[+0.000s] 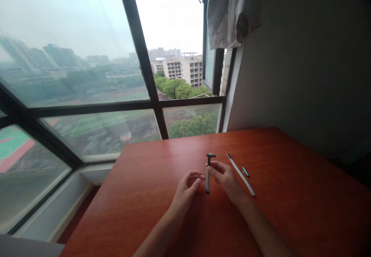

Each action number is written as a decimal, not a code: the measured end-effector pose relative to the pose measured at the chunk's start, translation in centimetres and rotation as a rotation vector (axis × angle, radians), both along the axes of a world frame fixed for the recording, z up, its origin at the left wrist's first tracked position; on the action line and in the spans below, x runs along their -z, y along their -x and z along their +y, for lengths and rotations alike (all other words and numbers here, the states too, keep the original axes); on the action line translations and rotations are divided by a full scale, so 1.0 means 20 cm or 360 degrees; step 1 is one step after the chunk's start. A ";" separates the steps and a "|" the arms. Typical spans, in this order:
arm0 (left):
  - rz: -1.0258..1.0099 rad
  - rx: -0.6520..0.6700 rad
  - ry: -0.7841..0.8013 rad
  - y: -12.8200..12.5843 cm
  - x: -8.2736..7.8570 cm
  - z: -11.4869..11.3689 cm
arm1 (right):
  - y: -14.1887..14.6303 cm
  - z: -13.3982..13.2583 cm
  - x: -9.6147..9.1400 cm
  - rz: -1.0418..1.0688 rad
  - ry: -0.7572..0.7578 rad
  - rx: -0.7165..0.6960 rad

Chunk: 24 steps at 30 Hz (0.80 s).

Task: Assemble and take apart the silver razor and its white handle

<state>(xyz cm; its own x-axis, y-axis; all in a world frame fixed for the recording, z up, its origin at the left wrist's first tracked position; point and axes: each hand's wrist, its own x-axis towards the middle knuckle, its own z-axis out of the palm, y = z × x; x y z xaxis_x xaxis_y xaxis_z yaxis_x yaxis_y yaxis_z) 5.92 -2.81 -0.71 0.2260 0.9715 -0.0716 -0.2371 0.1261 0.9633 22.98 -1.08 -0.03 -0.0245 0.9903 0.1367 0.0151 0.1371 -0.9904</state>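
Note:
My right hand (223, 176) pinches a T-shaped tool that looks like a razor (208, 181), with a grey handle, a dark lower end and a dark crosswise head. It is held upright above the table, head at the top. My left hand (188, 185) is just left of the handle, fingers curved and apart from the thumb, with nothing visible in it. Its fingertips come close to the handle; whether they touch it I cannot tell. To the right of my right hand lies a long thin grey strip (242, 176) with a black tip and a small hole at its near end.
A small green and dark piece (245, 172) lies beside the strip. The reddish-brown wooden table (145, 195) reaches up to large windows with dark frames (101, 108). A pale curtain (227, 13) hangs at the upper right, next to a grey wall (301, 67).

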 end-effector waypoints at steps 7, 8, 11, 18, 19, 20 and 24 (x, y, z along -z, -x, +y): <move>0.0244 -0.0076 -0.0162 0.04 0.01 0.03 | -0.22 0.05 -0.01 -0.1299 -0.0013 0.0655; 0.0265 -0.0069 -0.0174 0.04 0.01 0.03 | -0.23 0.04 -0.01 -0.1506 0.0064 0.0674; 0.0324 -0.0045 -0.0201 0.04 0.00 0.03 | -0.22 0.03 -0.02 -0.1922 0.0242 0.0638; 0.0356 -0.0055 -0.0257 0.05 -0.02 0.02 | -0.19 0.02 0.01 -0.2227 0.0279 0.0562; 0.0358 -0.0057 -0.0262 0.05 -0.02 0.02 | -0.19 0.02 0.02 -0.2249 0.0277 0.0560; 0.0360 -0.0055 -0.0264 0.05 -0.02 0.02 | -0.19 0.02 0.02 -0.2267 0.0273 0.0559; 0.0369 -0.0047 -0.0270 0.04 -0.02 0.02 | -0.18 0.02 0.02 -0.2305 0.0252 0.0561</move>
<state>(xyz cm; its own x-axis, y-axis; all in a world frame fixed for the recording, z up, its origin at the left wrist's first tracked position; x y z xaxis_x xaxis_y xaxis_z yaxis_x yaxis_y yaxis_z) 5.02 -2.40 -0.31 0.1939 0.9799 0.0460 -0.0092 -0.0450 0.9989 26.55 -0.71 -0.52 0.1955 0.9759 0.0969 0.9780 -0.1868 -0.0925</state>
